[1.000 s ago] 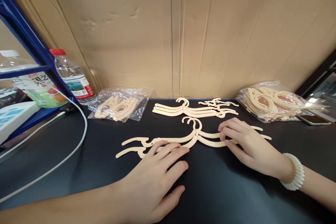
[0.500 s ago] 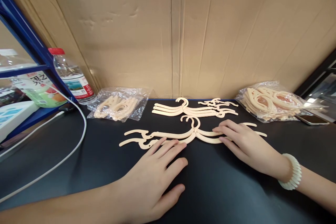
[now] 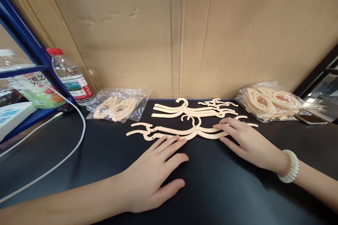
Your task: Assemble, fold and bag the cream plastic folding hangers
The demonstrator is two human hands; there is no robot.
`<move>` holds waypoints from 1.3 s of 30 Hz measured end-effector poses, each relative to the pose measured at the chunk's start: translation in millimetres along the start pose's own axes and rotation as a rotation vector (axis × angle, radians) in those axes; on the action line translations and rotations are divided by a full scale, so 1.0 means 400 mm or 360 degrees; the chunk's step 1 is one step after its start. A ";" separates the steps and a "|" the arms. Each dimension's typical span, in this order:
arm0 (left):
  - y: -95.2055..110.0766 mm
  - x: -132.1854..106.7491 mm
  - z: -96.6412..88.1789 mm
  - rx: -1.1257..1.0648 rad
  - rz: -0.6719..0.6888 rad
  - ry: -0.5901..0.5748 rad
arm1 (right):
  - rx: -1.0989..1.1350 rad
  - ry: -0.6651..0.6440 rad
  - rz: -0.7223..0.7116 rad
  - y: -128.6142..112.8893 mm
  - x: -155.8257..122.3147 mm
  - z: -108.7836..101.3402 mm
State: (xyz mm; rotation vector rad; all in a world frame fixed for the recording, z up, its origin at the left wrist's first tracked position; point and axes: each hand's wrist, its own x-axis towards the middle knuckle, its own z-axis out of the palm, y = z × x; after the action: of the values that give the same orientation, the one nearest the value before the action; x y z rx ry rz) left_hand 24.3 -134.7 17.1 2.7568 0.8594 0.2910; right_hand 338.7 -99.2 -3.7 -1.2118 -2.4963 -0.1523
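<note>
Two cream plastic hooked hangers [image 3: 174,131]: head view, one behind the other on smooth black worktop [image 3: 211,190], before more cream hangers [image 3: 203,113]
Left hand [image 3: 148,174]: fingers spread, tips at front hanger's left arm
Right hand [image 3: 248,142]: thumb apart, fingers over hangers' right arms; pinching or not, cannot tell

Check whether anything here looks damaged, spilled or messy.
Nothing looks spilled or broken. The small cream pieces behind the right side of the rear hangers lie jumbled at mixed angles, while the hangers are roughly aligned.
</note>
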 end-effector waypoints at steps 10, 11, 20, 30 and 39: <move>-0.002 -0.002 0.005 -0.0131 0.0020 0.0110 | 0.0036 -0.0011 0.0020 -0.001 -0.001 0.003; -0.002 -0.002 0.004 -0.0131 0.0028 0.0119 | 0.0054 -0.0010 0.0034 -0.002 0.000 0.003; -0.010 -0.009 0.023 -0.0040 0.0168 0.0193 | 0.0405 0.0129 0.0231 0.023 0.012 -0.029; -0.014 -0.012 0.024 0.0031 0.0191 0.0127 | 0.0272 0.0148 0.0577 0.164 0.003 -0.057; -0.013 -0.013 0.036 0.0102 0.0160 0.0179 | 0.0257 -0.0071 0.0218 0.190 0.000 -0.055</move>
State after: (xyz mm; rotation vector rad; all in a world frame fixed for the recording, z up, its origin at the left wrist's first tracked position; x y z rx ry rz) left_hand 21.0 -135.9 1.3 2.8721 0.7705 0.4487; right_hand 403.9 -57.0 12.1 -1.3250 -2.3994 0.1106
